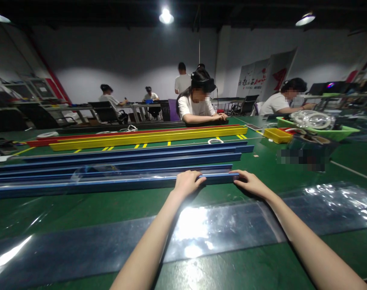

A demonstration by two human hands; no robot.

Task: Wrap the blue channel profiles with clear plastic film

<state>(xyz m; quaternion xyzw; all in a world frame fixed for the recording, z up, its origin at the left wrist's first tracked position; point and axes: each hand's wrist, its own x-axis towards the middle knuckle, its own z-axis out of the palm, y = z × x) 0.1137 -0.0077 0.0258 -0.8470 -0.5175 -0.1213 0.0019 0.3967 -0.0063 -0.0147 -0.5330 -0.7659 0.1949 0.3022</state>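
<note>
Blue channel [153,185] gripped near its right end

The left hand [187,183] bends over its near wall; the right hand [251,183], angled inward, pinches its end. It lies foremost of at least two on the green table [110,207]. Rightward stand one yellow bin [281,137], one green basket [343,132].

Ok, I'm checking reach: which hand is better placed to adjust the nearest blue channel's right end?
Likely the right hand: it is at that end of the blue channel, while the left hand is farther along.
</note>
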